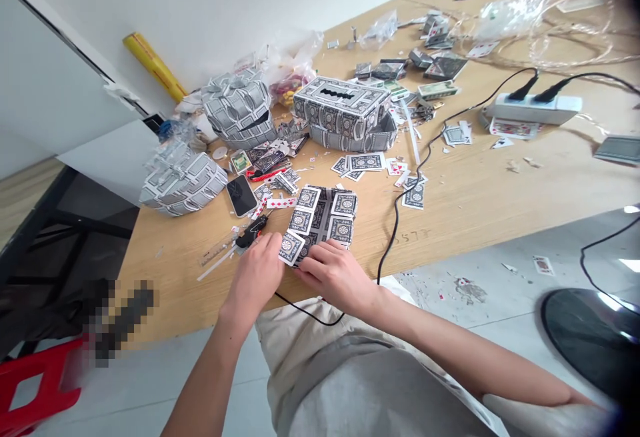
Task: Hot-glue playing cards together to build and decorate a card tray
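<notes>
A small box-like piece built of playing cards (320,213) lies near the table's front edge, its patterned card backs showing. My left hand (260,263) is closed at its near left corner, gripping a playing card (291,247) that sits there at a slant. The fingers of my right hand (335,273) are curled over the piece's near edge; their tips are partly hidden. Just left of the piece, close to my left hand, rests a black glue gun (251,231). A loose strip of red-suited card (281,203) lies beyond it.
Behind stand a card-built tissue box (345,107) and two card-built baskets, one nearer (183,180) and one farther (237,107). A phone (242,195) lies left. A black cable (397,213) runs from the white power strip (535,109) past my right hand.
</notes>
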Demonstrator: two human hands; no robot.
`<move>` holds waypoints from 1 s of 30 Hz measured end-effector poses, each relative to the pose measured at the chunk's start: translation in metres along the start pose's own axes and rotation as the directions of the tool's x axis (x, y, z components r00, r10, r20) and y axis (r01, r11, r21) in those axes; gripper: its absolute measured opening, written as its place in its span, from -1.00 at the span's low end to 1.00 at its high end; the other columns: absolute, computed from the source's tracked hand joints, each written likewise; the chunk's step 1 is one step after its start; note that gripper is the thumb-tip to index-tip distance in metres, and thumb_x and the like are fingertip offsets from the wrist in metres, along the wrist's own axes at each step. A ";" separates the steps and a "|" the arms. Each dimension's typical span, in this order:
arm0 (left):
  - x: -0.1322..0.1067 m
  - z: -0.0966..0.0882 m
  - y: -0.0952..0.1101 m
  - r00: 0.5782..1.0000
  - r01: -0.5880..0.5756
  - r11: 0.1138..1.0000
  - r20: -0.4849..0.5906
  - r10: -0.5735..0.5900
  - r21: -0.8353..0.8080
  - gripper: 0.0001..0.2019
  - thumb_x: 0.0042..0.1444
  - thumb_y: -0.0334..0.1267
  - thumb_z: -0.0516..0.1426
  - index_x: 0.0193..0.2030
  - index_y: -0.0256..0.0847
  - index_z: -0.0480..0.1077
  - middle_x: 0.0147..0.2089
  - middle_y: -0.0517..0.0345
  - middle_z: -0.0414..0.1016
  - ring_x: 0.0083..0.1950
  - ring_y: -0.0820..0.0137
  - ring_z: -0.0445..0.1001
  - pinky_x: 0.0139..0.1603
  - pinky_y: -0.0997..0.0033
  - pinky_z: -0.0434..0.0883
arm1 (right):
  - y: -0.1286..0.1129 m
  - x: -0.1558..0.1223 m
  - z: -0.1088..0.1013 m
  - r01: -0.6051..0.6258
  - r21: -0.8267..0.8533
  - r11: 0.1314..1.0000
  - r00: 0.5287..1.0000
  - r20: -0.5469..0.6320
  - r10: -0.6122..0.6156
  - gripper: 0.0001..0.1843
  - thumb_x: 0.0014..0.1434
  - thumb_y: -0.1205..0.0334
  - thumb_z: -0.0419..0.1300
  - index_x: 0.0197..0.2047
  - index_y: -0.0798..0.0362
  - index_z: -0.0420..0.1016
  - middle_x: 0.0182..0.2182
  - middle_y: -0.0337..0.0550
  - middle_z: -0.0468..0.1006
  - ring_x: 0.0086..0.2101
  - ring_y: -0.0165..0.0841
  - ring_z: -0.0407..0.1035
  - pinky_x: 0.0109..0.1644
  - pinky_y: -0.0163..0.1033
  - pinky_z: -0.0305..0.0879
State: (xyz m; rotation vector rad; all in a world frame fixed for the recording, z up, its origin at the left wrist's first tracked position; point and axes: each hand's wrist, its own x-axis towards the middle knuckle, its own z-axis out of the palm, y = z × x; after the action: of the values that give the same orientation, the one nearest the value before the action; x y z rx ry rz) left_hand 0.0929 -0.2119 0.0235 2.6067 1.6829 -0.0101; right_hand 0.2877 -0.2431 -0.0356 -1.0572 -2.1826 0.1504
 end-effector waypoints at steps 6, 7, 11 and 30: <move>0.001 -0.005 0.004 0.998 0.053 0.998 0.032 -0.052 -0.025 -0.78 0.29 -0.55 -0.01 -0.17 -0.10 0.30 -0.10 -0.01 0.57 0.02 0.13 0.59 -0.04 0.24 0.40 | 0.001 -0.001 0.002 -0.019 0.009 1.000 1.000 0.006 0.019 -0.70 0.47 0.21 0.29 -0.36 0.04 0.49 -0.40 -0.24 0.51 -0.35 -0.34 0.30 -0.14 -0.19 0.13; 0.001 -0.004 0.005 0.998 0.067 0.997 0.025 -0.066 -0.026 -0.78 0.30 -0.54 0.00 -0.17 -0.11 0.31 -0.09 -0.01 0.58 0.01 0.13 0.59 -0.05 0.24 0.39 | 0.001 -0.001 0.002 -0.020 0.008 1.000 1.000 0.005 0.020 -0.70 0.46 0.21 0.30 -0.36 0.04 0.49 -0.40 -0.24 0.51 -0.35 -0.35 0.31 -0.14 -0.20 0.14; -0.001 0.000 0.009 0.992 0.122 0.992 0.002 -0.122 -0.041 -0.81 0.32 -0.52 0.00 -0.15 -0.13 0.32 -0.09 -0.03 0.61 0.00 0.15 0.62 -0.09 0.28 0.38 | 0.000 -0.001 0.003 -0.028 0.000 1.000 1.000 -0.002 0.028 -0.70 0.44 0.21 0.32 -0.38 0.04 0.50 -0.40 -0.24 0.52 -0.35 -0.36 0.34 -0.13 -0.22 0.17; -0.008 0.007 0.022 0.947 0.320 0.933 0.026 -0.320 -0.167 -0.81 0.35 -0.46 0.04 0.02 -0.18 0.38 -0.07 -0.07 0.66 0.02 0.17 0.67 -0.09 0.32 0.42 | 0.003 0.000 0.008 0.048 0.009 0.999 0.992 -0.117 -0.047 -0.65 0.50 0.26 0.19 -0.40 0.02 0.48 -0.45 -0.22 0.51 -0.41 -0.34 0.40 -0.23 -0.23 0.25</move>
State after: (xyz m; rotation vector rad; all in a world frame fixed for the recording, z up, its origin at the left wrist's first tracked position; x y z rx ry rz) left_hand 0.1101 -0.2281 0.0174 2.1888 1.9937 0.1197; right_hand 0.2841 -0.2397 -0.0428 -0.9820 -2.0974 0.0779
